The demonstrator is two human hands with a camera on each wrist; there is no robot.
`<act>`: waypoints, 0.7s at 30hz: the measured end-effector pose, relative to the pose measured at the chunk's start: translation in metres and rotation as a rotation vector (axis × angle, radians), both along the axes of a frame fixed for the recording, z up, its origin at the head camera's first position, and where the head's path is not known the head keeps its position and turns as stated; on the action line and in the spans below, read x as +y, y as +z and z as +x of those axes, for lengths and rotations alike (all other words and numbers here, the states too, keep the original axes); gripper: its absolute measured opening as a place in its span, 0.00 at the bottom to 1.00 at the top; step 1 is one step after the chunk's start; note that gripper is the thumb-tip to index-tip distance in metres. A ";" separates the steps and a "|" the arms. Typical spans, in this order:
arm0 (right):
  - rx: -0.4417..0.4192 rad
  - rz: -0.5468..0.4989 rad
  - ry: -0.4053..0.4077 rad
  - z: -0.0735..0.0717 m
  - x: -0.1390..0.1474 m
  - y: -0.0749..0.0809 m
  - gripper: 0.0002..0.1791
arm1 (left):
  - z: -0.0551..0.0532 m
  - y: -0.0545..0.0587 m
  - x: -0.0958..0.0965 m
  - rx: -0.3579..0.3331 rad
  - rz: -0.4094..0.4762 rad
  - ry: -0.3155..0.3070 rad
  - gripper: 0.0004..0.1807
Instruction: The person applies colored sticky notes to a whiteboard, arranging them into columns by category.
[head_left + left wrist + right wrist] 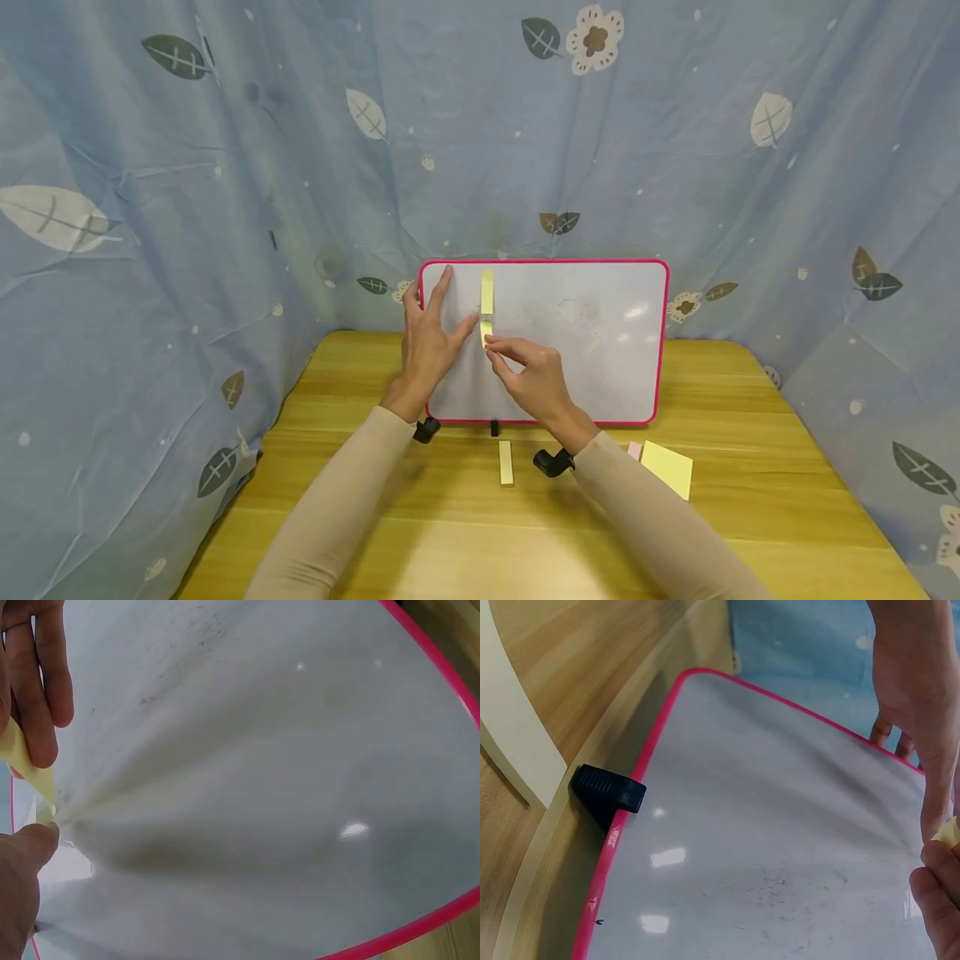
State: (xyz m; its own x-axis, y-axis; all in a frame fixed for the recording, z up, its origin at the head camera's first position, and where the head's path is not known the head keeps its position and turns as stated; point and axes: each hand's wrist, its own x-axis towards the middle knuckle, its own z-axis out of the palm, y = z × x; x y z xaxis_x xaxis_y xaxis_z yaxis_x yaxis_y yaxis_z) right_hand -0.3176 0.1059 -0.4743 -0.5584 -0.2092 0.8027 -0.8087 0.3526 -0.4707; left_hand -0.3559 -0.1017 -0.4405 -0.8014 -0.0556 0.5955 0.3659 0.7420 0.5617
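Note:
A white whiteboard (585, 350) with a pink frame stands upright on the table. My right hand (534, 379) pinches the lower end of a narrow yellow sticky strip (486, 331) between thumb and fingertips. In the left wrist view this strip (34, 766) stands tilted off the board, its far end at my left thumb. My left hand (429, 343) spreads over the board's left side, thumb tip pressing near the strip's top and index finger straight up the surface; other fingers reach past the frame. Just above, another yellow strip (487, 292) is stuck vertically to the board.
A pale yellow strip pad (506, 463) lies on the wooden table (465, 533) before the board. To the right are a yellow sticky note pad (669, 468) and a small pink piece (634, 451). A black clip (609, 789) grips the frame. Patterned blue curtains (465, 125) surround the table.

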 end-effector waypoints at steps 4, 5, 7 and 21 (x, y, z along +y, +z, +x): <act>-0.004 0.013 -0.026 -0.002 -0.001 0.000 0.07 | 0.001 0.001 0.001 -0.021 0.004 0.004 0.53; -0.003 0.013 -0.031 -0.003 -0.002 -0.001 0.07 | 0.001 0.001 0.002 -0.025 0.006 0.006 0.53; -0.001 0.014 -0.041 -0.003 -0.002 -0.001 0.07 | 0.001 0.001 0.002 -0.030 0.006 0.008 0.54; 0.008 0.018 -0.060 -0.007 -0.005 -0.006 0.07 | 0.000 0.000 0.002 -0.025 -0.036 0.030 0.57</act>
State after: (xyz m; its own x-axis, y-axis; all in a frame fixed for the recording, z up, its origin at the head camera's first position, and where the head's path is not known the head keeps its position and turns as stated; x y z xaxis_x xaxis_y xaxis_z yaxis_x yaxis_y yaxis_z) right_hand -0.3247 0.1009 -0.4803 -0.5638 -0.1899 0.8038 -0.7898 0.4087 -0.4574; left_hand -0.3563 -0.0993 -0.4409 -0.8146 -0.0591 0.5770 0.3289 0.7724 0.5434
